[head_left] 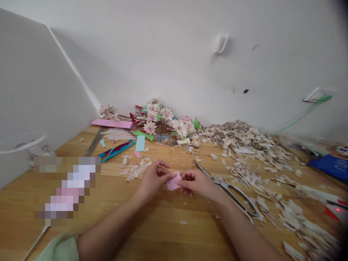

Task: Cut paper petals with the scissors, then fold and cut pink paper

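Both my hands meet over the middle of the wooden table and pinch one small pink piece of paper. My left hand grips its left edge with curled fingers. My right hand holds the right edge between thumb and fingers. Metal scissors lie on the table just right of my right hand, blades pointing toward the back. Small cut paper petals lie behind my left hand.
A bunch of pink-white paper flowers lies against the wall, with pink, blue and green paper strips nearby. A large heap of paper scraps spreads along the right side. A blue object sits far right. A white board stands at left.
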The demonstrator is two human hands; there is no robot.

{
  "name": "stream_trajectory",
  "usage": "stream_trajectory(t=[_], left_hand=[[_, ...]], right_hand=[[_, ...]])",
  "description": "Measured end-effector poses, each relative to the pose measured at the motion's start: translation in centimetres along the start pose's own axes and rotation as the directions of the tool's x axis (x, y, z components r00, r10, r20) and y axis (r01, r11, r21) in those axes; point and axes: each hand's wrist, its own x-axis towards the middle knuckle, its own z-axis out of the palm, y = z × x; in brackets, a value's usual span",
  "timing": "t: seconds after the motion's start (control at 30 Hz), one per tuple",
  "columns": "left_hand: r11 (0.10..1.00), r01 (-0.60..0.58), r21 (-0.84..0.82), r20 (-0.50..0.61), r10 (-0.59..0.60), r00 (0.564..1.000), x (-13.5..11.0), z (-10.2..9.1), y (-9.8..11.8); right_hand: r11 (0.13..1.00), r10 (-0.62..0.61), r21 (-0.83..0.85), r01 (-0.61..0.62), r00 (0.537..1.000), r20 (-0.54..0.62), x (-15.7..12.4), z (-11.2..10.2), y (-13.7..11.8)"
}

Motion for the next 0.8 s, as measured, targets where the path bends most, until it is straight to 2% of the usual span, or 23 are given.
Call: stream_trajectory(t=[0.17,0.4,0.8], left_hand=[[0.993,-0.078,0.089,0.003,0.078,0.997,-0.12,0.08,-0.25],[0.999,-0.001,0.032,0.094,-0.002,0.996,0.07,0.05,-0.49],[0.997,0.075,0.027,0.08,-0.077,0.994,0.24,-0.41,-0.38]], right_hand=[[0.999,0.018,0.033,-0.018,1.0,0.019,0.08,0.08,0.19],[0.998,0.038,0.048,-0.041,0.998,0.053,0.06,0.16,-0.23],[0.996,0.027,0.088,-0.031,0.998,0.054,0.29,0.13,0.28]])
